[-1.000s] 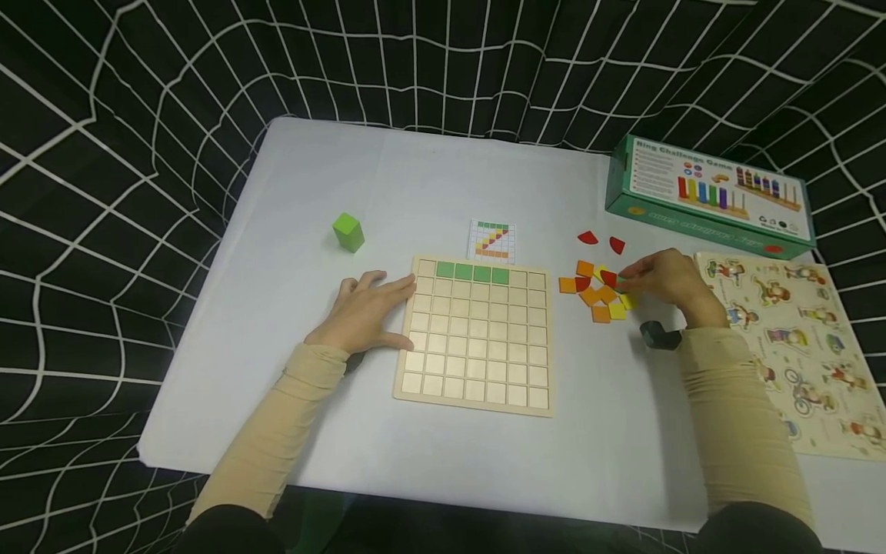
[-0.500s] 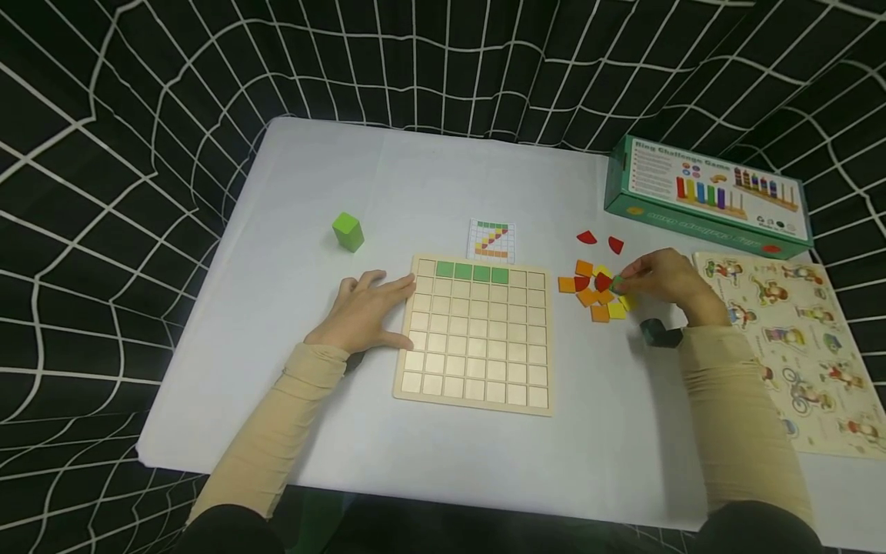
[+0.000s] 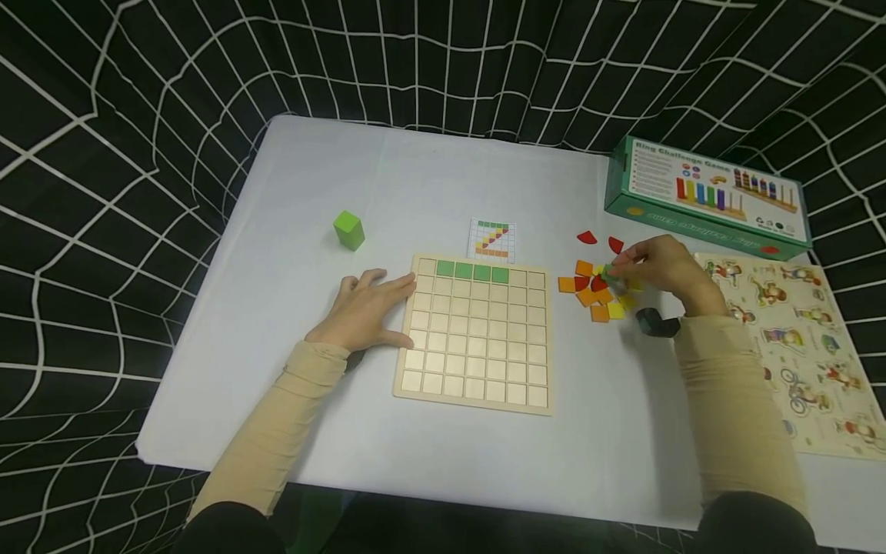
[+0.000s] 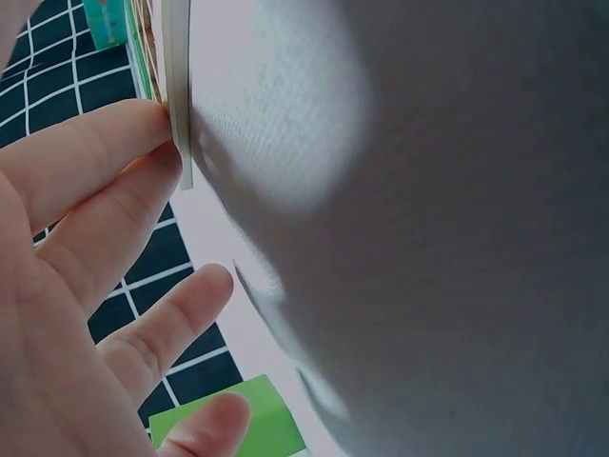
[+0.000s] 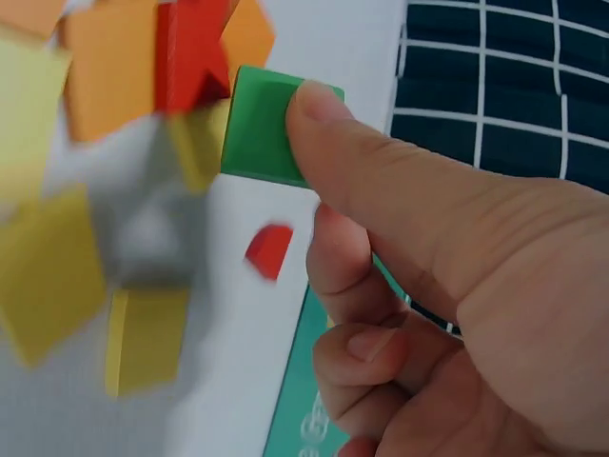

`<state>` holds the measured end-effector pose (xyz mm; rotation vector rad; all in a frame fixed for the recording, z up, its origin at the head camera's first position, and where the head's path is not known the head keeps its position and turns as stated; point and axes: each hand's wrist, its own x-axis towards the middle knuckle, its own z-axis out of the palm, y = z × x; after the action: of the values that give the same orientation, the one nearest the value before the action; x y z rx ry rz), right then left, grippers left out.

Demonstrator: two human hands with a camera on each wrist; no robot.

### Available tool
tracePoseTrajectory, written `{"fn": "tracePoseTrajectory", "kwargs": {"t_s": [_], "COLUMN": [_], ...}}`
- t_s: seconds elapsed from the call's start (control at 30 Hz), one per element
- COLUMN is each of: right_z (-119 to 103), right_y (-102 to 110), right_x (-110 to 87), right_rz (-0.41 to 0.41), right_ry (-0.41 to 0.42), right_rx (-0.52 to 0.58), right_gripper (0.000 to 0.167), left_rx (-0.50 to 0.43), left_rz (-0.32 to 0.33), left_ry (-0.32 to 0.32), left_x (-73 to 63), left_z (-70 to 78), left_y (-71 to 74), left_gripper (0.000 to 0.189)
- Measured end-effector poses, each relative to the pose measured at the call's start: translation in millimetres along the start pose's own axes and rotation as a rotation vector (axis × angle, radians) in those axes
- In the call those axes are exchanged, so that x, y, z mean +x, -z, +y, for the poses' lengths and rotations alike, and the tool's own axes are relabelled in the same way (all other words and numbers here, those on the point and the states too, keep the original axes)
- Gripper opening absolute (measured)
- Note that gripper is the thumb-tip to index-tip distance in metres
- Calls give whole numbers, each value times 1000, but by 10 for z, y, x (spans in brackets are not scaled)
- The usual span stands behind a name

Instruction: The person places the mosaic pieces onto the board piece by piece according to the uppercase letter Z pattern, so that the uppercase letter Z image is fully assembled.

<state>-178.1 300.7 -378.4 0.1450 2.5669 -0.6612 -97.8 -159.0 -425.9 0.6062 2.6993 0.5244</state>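
A green square tile [image 5: 262, 124] is pinched between the thumb and fingers of my right hand [image 3: 661, 269], just above the loose pile of tiles. Orange tiles [image 3: 584, 268], yellow tiles [image 3: 616, 311] and red quarter-round pieces [image 3: 581, 284] make up that pile, right of the board. My left hand [image 3: 363, 314] lies spread at the left edge of the wooden grid board [image 3: 477, 338], its fingertips [image 4: 152, 119] touching the edge. Several green tiles [image 3: 482, 273] sit side by side in the board's top row; the other cells are bare wood.
A small pattern card [image 3: 492, 240] lies just behind the board. Left of it stands a green block [image 3: 349, 231]. Two red pieces [image 3: 587, 237] lie behind the pile. At the right are a green game box [image 3: 709, 196] and a picture puzzle board [image 3: 796, 354].
My right hand has picked the green tile up from the pile and lifted it slightly. A red piece in the pile has shifted. The left hand has stayed in place.
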Motion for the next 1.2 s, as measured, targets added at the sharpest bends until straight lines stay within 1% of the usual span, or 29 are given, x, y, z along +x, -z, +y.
{"fn": "tracePoseTrajectory", "kwargs": {"t_s": [0.1,0.23,0.47,0.63,0.73,0.93,1.07,1.2], "right_z": [-107,-257,-522,-774,-878,-972,-991,-984], "right_y": [-46,-131,-274,-421,-502,-630,-696,-739], "right_x": [36,82,159,228,264,307,315,314], "right_rz": [-10,-20,-37,-66,-92,-116,-92,-47], "right_ry": [6,40,129,163,177,200,210,213], "right_rx": [28,42,22,5,-4,-6,-16,-39], "right_gripper": [49,47,42,35,32,31,30,30], "left_rx": [-2,-6,3,8,2,0,3,0], "left_rz": [2,-3,-9,-5,-6,-9,-4,-3], "left_ry": [-3,0,4,10,12,14,10,10], "left_x": [5,33,50,28,22,12,7,16], "left_z": [-2,-14,-10,2,7,3,-12,-17], "left_y": [-2,-20,-33,-14,-7,-4,-8,-13], "left_gripper": [100,99,100,100,100,100,101,101]}}
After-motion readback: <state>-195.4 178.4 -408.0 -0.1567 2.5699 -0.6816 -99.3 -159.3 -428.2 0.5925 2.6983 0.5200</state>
